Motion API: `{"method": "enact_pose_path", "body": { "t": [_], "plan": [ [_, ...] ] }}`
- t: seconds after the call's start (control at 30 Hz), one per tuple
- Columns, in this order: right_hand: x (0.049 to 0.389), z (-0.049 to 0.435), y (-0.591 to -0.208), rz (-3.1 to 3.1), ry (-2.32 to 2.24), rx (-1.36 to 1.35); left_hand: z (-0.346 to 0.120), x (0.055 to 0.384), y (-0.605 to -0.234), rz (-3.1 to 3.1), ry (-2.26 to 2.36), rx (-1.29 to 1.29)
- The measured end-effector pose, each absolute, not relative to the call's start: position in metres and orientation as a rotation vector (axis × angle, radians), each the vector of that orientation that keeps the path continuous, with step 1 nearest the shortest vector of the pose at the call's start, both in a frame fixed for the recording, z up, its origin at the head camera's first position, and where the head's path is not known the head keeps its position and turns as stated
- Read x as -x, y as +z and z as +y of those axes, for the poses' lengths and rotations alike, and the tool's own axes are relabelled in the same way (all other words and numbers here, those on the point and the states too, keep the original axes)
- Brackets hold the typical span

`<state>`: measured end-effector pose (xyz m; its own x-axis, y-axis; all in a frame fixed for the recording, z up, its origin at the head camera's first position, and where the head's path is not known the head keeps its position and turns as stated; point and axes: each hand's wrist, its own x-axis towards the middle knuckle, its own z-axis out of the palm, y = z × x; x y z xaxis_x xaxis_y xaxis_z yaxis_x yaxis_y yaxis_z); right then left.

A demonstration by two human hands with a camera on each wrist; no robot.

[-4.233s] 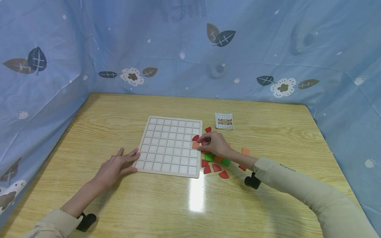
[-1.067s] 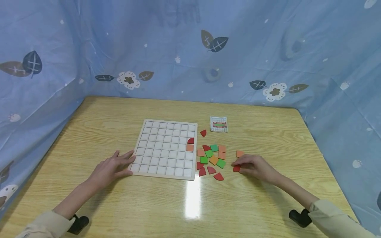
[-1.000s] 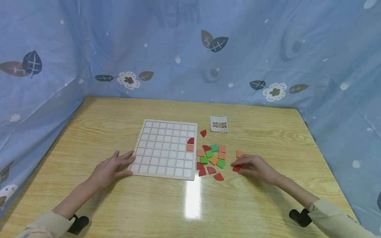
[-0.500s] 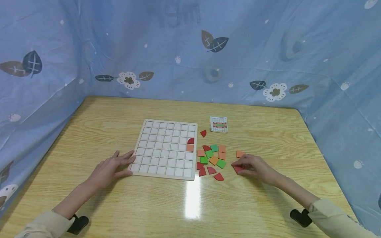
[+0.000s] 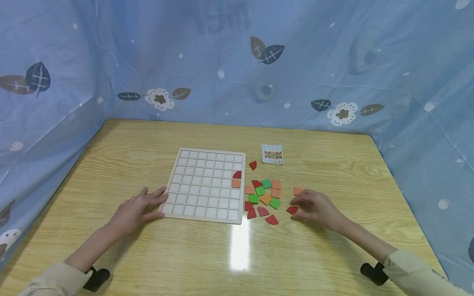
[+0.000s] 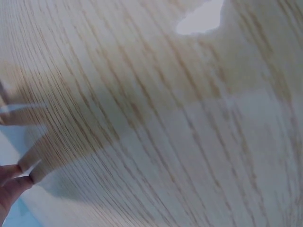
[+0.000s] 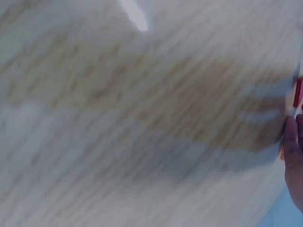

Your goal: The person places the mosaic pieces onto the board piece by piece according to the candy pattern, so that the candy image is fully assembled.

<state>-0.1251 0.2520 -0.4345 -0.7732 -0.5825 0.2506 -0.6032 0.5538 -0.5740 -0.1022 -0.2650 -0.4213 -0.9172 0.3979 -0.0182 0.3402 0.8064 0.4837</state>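
Note:
In the head view, my left hand [image 5: 136, 209] lies at the near left corner of a white gridded board [image 5: 207, 219], its spread fingers touching the frame. My right hand [image 5: 316, 209] is over the table at the right. Its thumb and fingers stand apart on either side of a red quarter-circle tile [image 5: 292, 210], which lies flat with a small gap around it. Just beyond those fingers is an orange square tile [image 5: 298, 190]. A red quarter-circle tile [image 5: 237, 175] and an orange square tile [image 5: 236, 183] sit in the board's right column.
Between board and right hand lie loose tiles, among them a green square [image 5: 275, 203], an orange square [image 5: 266, 199] and a red quarter circle [image 5: 272, 219]. A printed pattern card [image 5: 272, 154] lies behind them. Blue cloth [image 5: 222, 82] encloses the wooden table [image 5: 177, 255].
My right hand has moved from the orange tile on the board to the red tile at right. That tile has been turned, and the fingers have since spread from it. The left hand stays put.

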Motion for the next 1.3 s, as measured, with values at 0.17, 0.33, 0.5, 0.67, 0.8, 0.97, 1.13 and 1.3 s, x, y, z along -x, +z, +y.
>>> {"method": "enact_pose_path", "body": {
  "t": [0.17, 0.33, 0.5, 0.67, 0.8, 0.97, 1.13, 1.3],
  "plan": [
    [0.123, 0.248, -0.432, -2.742, 1.073, -1.037, -0.266, 0.102, -0.421, 2.867, 0.741, -0.583],
    [0.123, 0.246, -0.429, -2.805, 1.135, -0.980, -0.266, 0.102, -0.421, 2.866, 0.740, -0.583],
    [0.122, 0.245, -0.431, -2.820, 1.153, -0.891, -0.266, 0.102, -0.420, 2.871, 0.748, -0.580],
    [0.122, 0.245, -0.431, -2.855, 1.157, -0.832, -0.265, 0.101, -0.418, 2.876, 0.755, -0.578],
    [0.120, 0.243, -0.430, -2.901, 1.193, -0.738, -0.265, 0.101, -0.417, 2.871, 0.755, -0.577],
    [0.118, 0.240, -0.428, -2.944, 1.224, -0.664, -0.266, 0.101, -0.418, 2.869, 0.753, -0.574],
    [0.116, 0.240, -0.430, -2.923, 1.130, -0.728, -0.265, 0.101, -0.420, 2.859, 0.762, -0.570],
    [0.114, 0.239, -0.432, -2.870, 1.094, -0.758, -0.266, 0.101, -0.419, 2.873, 0.763, -0.589]
  ]
}}
